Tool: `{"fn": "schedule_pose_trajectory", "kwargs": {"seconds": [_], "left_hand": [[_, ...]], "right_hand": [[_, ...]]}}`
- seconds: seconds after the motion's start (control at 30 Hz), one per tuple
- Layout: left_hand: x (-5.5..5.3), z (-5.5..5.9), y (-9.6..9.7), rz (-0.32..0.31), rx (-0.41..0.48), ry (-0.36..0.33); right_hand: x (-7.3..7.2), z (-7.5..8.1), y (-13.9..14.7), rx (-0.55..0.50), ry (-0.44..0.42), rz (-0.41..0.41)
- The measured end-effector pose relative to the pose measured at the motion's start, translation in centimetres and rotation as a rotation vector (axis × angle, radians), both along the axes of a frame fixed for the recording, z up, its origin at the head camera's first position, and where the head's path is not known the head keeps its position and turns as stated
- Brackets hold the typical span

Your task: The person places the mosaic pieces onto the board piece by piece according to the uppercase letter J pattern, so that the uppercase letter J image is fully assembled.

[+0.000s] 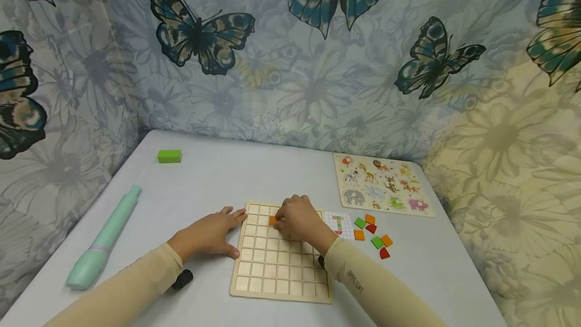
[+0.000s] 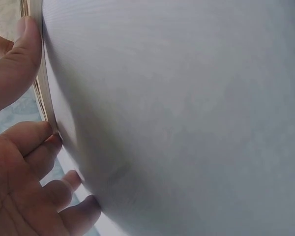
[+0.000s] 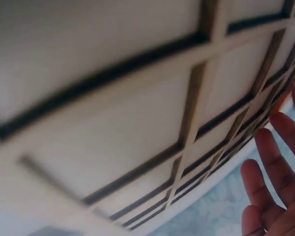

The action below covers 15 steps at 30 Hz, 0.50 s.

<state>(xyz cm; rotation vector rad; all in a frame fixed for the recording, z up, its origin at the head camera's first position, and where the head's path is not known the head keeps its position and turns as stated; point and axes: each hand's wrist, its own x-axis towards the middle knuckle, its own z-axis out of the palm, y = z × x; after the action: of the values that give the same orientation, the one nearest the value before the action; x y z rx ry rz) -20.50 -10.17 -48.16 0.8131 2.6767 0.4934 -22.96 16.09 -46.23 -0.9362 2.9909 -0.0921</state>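
A wooden grid board [image 1: 270, 270] lies flat in front of me. My left hand [image 1: 206, 232] rests at its left side, thumb and fingertips touching the edge, fingers spread. In the left wrist view the thumb [image 2: 17, 69] lies against the board's side. The right hand [image 1: 301, 220] is over the upper part of the grid, its bent fingertips at an orange square tile [image 1: 272, 220] in one cell. The right wrist view shows the fingers [image 3: 273, 157] above the grid, with a bit of orange by the fingertips. The hand partly hides the tile and nearby cells.
Right of the board lie a pattern card [image 1: 339, 225] and several loose tiles [image 1: 378, 241] in green, orange and red. Behind them is an animal puzzle board [image 1: 381, 185]. A green block [image 1: 170, 156] and a mint-coloured tapered object [image 1: 105, 241] are on the left.
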Motion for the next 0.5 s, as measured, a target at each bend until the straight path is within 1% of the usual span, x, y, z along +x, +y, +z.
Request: {"fn": "schedule_pose_trajectory", "kwargs": {"seconds": [0.07,0.13,0.23,0.3,0.4,0.5], "left_hand": [[-0.1,0.0,0.0,-0.001,0.000,0.003],[-0.1,0.0,0.0,-0.002,-0.002,0.003],[0.0,0.0,0.1,-0.004,-0.006,0.002],[0.0,0.1,0.1,0.000,-0.011,-0.004],[0.0,0.2,0.1,0.004,-0.017,-0.008],[-0.1,0.2,0.1,0.002,-0.018,-0.002]], "right_hand": [[0.1,0.3,0.8,-0.042,-0.013,-0.021],[0.3,0.7,2.3,-0.095,-0.030,-0.063],[0.5,1.2,6.1,-0.175,-0.039,-0.136],[0.8,1.4,9.5,-0.197,-0.048,-0.194],[1.5,1.6,15.3,-0.153,-0.061,-0.269],[2.3,1.8,20.3,-0.089,-0.126,-0.365]]}}
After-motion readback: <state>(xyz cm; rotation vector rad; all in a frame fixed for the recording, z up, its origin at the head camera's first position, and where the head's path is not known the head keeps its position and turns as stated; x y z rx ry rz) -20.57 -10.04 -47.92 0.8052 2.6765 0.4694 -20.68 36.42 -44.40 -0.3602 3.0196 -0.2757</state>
